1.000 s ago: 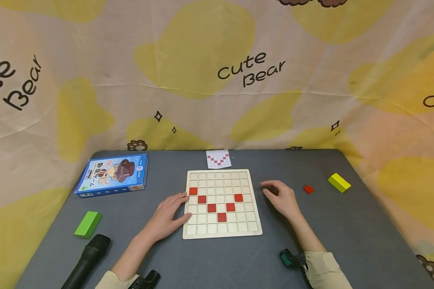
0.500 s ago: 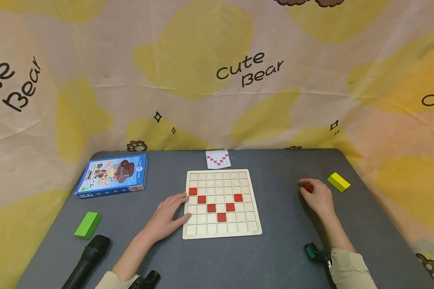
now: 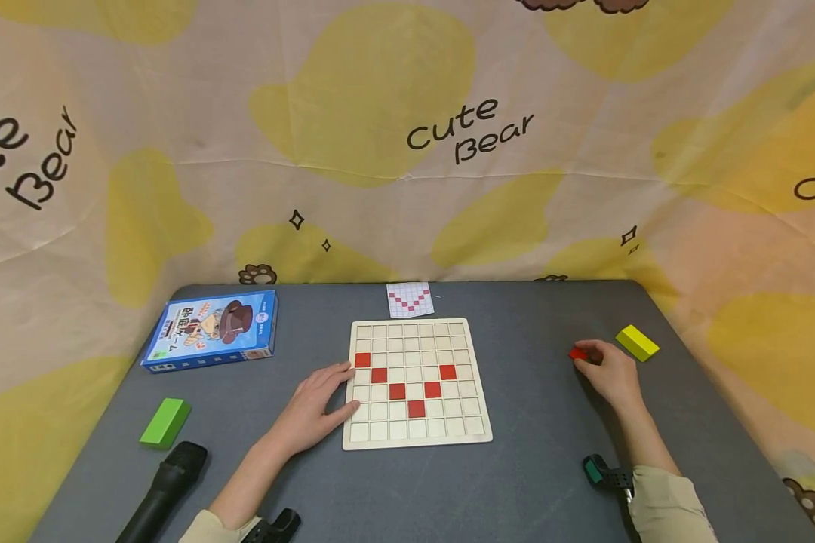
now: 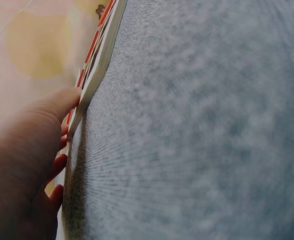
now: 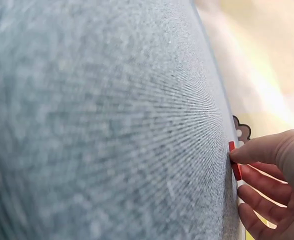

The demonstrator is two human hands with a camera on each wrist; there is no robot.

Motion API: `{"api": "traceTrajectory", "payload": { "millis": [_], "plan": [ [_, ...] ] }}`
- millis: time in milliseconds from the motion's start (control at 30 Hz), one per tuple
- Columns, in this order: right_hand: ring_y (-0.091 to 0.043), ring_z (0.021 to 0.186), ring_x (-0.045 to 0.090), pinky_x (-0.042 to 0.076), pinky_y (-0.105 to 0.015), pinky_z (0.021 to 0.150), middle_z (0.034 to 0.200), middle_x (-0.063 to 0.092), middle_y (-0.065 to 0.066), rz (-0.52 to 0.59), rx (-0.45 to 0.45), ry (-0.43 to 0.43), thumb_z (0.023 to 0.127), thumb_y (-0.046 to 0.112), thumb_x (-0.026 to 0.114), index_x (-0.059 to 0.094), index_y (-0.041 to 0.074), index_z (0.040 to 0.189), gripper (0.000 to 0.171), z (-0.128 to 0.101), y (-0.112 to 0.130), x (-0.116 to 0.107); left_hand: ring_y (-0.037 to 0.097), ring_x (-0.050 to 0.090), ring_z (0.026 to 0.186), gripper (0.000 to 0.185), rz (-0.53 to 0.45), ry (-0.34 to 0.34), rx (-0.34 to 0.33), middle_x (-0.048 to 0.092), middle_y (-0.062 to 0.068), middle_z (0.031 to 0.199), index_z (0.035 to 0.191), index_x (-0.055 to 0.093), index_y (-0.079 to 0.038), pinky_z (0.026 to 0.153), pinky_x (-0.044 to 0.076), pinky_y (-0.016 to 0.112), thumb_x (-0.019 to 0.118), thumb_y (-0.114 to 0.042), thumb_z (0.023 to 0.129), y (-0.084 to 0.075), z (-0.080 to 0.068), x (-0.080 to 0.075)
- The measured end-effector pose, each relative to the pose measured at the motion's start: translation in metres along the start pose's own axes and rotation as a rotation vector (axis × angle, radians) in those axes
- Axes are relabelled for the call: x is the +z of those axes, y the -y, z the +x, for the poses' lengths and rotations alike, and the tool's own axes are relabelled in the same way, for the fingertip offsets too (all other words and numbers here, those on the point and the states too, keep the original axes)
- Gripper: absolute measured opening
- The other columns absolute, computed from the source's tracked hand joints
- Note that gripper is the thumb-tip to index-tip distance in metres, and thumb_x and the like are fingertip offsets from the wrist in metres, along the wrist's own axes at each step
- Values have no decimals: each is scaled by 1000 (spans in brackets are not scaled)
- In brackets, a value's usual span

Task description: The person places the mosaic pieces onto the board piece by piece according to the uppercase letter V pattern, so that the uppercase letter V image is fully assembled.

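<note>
A pale square grid board (image 3: pixel 475 430) lies mid-table with several red square tiles in its cells, set along a V-like line. My left hand (image 3: pixel 312 407) rests at the board's left edge, thumb and fingertips touching its rim; the left wrist view shows the thumb (image 4: pixel 61 102) on that edge. To the right of the board, my right hand (image 3: pixel 611 373) pinches a small red tile (image 3: pixel 576 354) between thumb and fingers. In the right wrist view the tile (image 5: pixel 235 161) stands tilted at the fingertips, close to the tabletop.
Behind the board lies a small pattern card (image 3: pixel 410 299) with a pink V. A blue box (image 3: pixel 210 328), a green block (image 3: pixel 166 422) and a black microphone (image 3: pixel 166 486) are on the left. A yellow block (image 3: pixel 637 343) sits just beyond the right hand.
My right hand has moved right from beside the board to the loose red tile and now pinches it. The left hand has stayed on the board's edge.
</note>
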State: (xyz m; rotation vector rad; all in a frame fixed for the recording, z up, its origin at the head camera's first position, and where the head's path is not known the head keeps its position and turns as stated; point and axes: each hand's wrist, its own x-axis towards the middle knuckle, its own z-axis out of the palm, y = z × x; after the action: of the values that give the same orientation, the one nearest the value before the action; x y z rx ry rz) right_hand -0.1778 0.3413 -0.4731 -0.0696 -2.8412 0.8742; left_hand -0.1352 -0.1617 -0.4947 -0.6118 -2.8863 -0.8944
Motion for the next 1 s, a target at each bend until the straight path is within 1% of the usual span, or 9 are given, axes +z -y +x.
{"api": "traceTrajectory", "payload": {
  "millis": [133,200,300,367,600,1000],
  "plan": [
    [-37,89,59,44,-46,74,101,66,-24,3,8,1,87,9,69,65,-2,116,31,1,2,2,32,38,137,58,2,9,-9,46,9,147,139,53,-9,107,29,59,68,-38,91,0,0,0],
    [-37,90,59,44,-46,74,101,67,-23,11,6,3,88,10,69,65,-2,117,32,1,3,4,32,38,137,59,1,10,-10,46,9,147,140,53,-9,107,29,59,68,-39,91,0,0,0],
    [-37,93,61,46,-48,77,103,68,-22,37,-2,7,88,11,70,66,-1,117,32,2,7,8,33,38,137,59,-2,5,-4,46,9,147,140,53,-9,107,29,60,68,-38,91,0,0,1],
    [-38,95,62,46,-49,79,104,68,-22,59,-9,13,88,11,70,66,0,117,32,2,12,11,33,38,137,59,-2,5,-5,46,9,147,140,53,-9,107,29,60,68,-38,91,0,-1,1],
    [-34,94,63,47,-44,79,102,69,-19,105,-39,30,88,13,71,67,3,117,31,2,33,22,33,38,137,58,-2,4,-1,46,10,147,139,53,-8,107,29,59,68,-37,91,0,0,1],
    [-27,89,63,48,-42,80,102,71,-13,157,-131,65,84,9,75,70,3,113,30,4,65,50,33,38,137,58,-4,-4,8,46,10,147,139,53,-8,107,29,59,68,-37,91,1,0,0]
  ]
}}
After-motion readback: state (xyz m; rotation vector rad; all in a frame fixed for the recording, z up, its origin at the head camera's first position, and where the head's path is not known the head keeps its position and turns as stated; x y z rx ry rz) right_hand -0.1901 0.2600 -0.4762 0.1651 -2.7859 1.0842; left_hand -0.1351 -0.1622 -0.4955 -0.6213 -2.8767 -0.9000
